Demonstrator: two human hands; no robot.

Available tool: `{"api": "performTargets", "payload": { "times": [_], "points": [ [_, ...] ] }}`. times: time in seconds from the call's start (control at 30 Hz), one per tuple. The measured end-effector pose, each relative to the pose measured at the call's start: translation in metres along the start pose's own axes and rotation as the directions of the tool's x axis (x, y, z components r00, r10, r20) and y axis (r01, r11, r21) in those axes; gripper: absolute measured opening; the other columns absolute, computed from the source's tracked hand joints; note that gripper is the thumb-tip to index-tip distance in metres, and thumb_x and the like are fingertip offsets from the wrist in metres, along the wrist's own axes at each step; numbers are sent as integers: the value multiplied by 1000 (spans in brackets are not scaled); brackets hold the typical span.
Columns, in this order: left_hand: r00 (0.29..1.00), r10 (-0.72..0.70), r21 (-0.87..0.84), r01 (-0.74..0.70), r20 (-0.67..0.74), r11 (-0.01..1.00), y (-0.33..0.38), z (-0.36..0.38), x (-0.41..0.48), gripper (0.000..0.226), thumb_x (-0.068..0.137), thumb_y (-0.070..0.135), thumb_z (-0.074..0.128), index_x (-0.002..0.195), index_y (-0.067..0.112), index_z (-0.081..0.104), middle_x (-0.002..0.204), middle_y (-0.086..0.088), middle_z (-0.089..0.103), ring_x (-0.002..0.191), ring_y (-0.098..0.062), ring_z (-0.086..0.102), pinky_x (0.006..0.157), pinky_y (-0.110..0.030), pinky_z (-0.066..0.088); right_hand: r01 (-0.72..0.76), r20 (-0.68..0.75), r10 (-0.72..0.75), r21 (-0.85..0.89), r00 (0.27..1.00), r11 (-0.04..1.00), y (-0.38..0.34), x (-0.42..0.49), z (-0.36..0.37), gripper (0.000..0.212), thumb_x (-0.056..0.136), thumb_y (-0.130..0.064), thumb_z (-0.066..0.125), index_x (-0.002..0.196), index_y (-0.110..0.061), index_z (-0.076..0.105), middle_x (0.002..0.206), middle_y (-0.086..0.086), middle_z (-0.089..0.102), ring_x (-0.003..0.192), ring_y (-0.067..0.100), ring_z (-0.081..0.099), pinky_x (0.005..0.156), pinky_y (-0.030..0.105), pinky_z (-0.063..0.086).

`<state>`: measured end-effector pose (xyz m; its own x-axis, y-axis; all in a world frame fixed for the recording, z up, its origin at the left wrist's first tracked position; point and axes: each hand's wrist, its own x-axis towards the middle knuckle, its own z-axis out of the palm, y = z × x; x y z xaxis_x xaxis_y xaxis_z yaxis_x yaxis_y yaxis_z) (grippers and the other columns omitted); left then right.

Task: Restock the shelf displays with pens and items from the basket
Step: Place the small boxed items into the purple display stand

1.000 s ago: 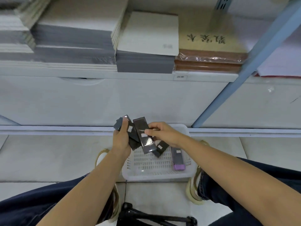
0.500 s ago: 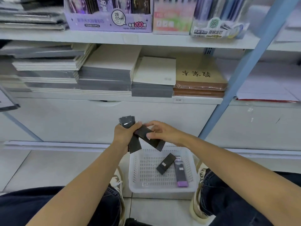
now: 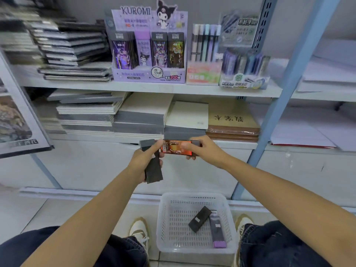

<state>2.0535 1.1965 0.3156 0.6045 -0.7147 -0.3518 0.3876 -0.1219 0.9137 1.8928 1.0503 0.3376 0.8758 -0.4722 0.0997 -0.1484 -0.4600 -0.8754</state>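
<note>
As I watched through the head camera, the left hand (image 3: 143,163) sat at the centre of the frame, its fingers clenched round a small stack of dark flat packs (image 3: 154,171) that stood nearly upright. Just right of it, the right hand (image 3: 203,149) pinched an orange-pictured pack (image 3: 174,149) held sideways, with the thumb on its face and the other fingers behind it. That pack's left end met the left thumb and the top of the stack.

In the lower middle of the frame a white basket (image 3: 163,218) stood on the floor between two pale shoes. Inside it lay a dark pack (image 3: 199,218), set on a slant, and just beside it a purple-ended pack (image 3: 217,232).

At the upper centre a purple Kuromi display box (image 3: 148,75) stood on the upper shelf (image 3: 77,86) with packs upright in its slots. To its right I saw a pastel pen display (image 3: 204,54), then a blurred blue pen display (image 3: 243,74). Stacked notebooks (image 3: 138,116) filled the shelf below, in the middle of the frame. A blue shelf post (image 3: 289,89) slanted down the right side.
</note>
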Motion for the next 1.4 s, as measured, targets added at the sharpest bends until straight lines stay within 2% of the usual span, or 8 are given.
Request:
{"api": "performTargets", "payload": {
  "times": [0.17, 0.33, 0.5, 0.67, 0.87, 1.03, 1.13, 1.4],
  "points": [
    [996, 77, 10, -78, 44, 997, 32, -1, -8, 30, 76, 23, 81, 97, 6, 69, 69, -7, 66, 52, -19, 57, 56, -28, 52, 65, -102, -42, 230, 994, 971, -37, 15, -19, 18, 91, -17, 66, 109, -12, 64, 95, 15, 69, 62, 19, 65, 54, 23, 50],
    [988, 156, 35, -156, 12, 987, 77, 1, -17, 27, 78, 31, 79, 91, 10, 69, 71, -4, 69, 54, -17, 61, 60, -30, 53, 169, -243, -106, 256, 964, 952, -78, 32, -25, 20, 96, -13, 58, 113, -5, 53, 91, 10, 66, 67, 13, 63, 63, 23, 53],
    [974, 217, -49, -214, 64, 976, 133, 1, -25, 17, 91, 27, 67, 89, 11, 62, 72, -6, 67, 52, -18, 61, 52, -28, 55, 305, -360, -270, 44, 893, 951, -131, 52, -47, 8, 98, -13, 53, 104, -9, 57, 83, 6, 63, 68, 16, 59, 62, 21, 52],
    [979, 160, -150, -141, 124, 979, 174, -4, -24, 19, 85, 12, 46, 104, 10, 48, 74, -7, 66, 56, -22, 60, 64, -31, 54, 295, -447, -403, -293, 799, 910, -185, 82, -86, 15, 96, -13, 56, 107, -3, 56, 99, 17, 64, 86, 31, 63, 75, 41, 54],
    [916, 368, -51, -365, 160, 930, 196, -1, -8, 8, 96, 8, 55, 95, 9, 64, 85, -8, 74, 68, -17, 72, 54, -36, 58, 192, -357, -496, -625, 792, 757, -209, 114, -119, 18, 93, -19, 60, 110, -12, 57, 97, 3, 63, 87, 22, 57, 73, 30, 41],
    [857, 487, -37, -488, 167, 872, 206, 5, 9, 7, 93, 8, 61, 96, 12, 66, 93, -10, 76, 80, -20, 73, 62, -34, 60, 115, -260, -463, -762, 848, 638, -206, 139, -122, 21, 92, -25, 63, 112, -17, 61, 101, 6, 67, 88, 24, 58, 78, 35, 47],
    [845, 510, -10, -515, 162, 857, 207, 9, 21, 12, 91, 10, 64, 103, 13, 64, 97, -10, 75, 86, -23, 72, 75, -38, 58, 68, -223, -469, -847, 855, 527, -201, 152, -122, 19, 93, -29, 61, 110, -20, 62, 97, 4, 65, 95, 27, 56, 91, 39, 41],
    [846, 520, 40, -527, 117, 849, 203, 13, 47, 26, 86, 13, 72, 111, 15, 62, 99, -8, 76, 85, -23, 74, 62, -32, 58, 83, -91, -351, -890, 932, 449, -203, 167, -135, 9, 93, -34, 61, 96, -31, 53, 79, -14, 54, 89, 21, 54, 92, 35, 27]
  ]
}}
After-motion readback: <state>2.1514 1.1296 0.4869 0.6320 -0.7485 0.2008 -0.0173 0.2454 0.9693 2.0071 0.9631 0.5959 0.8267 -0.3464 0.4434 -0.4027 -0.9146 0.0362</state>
